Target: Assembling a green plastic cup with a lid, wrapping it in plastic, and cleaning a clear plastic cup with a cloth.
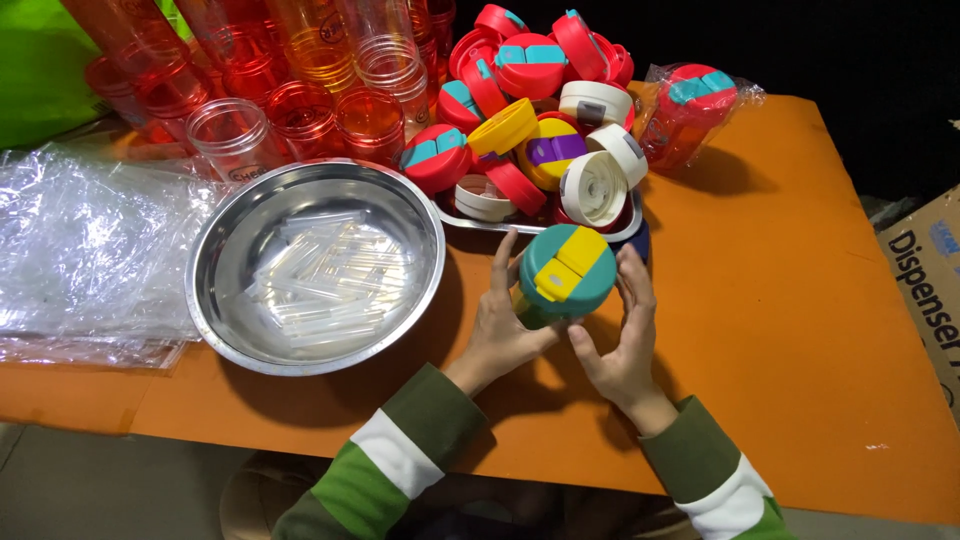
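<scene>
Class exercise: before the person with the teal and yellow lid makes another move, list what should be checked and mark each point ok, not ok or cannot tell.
1. Both hands on the lid: ok. Left hand and right hand clasp the teal lid from either side.
2. Yellow flap shut flat: cannot tell.
3. Bottle under the lid: cannot tell; hidden by the lid.
4. Clear tubes within reach: ok, lying in the steel bowl beside the left hand.
5. Spare lids stable: not ok; piled loosely on the tray.
6. Bare orange table to the right: ok.
</scene>
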